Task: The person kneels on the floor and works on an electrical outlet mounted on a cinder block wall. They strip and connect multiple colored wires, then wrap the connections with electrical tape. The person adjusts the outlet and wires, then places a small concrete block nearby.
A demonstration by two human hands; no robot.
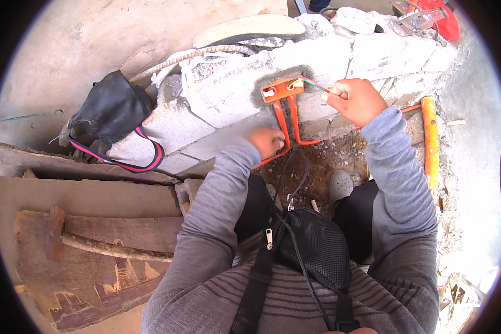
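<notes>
An orange electrical box (pixel 277 92) is set in a patch of grey mortar in the white block wall. Several thin coloured wires (pixel 312 83) come out of its right side. My right hand (pixel 357 100) pinches the ends of these wires, pulling them out to the right of the box. Two orange conduits (pixel 281 123) run down from the box toward the ground. Beside the left conduit, my left hand (pixel 266 141) is closed with its fingers curled; what it holds, if anything, is hidden.
A black bag (pixel 112 106) with a striped strap hangs on the wall's left end. At lower left a hammer (pixel 55 234) lies on wooden boards (pixel 33 245). A thick orange pipe (pixel 430 142) stands at right. Rubble (pixel 339 153) lies by my shoes. A clear bottle (pixel 420 21) sits at top right.
</notes>
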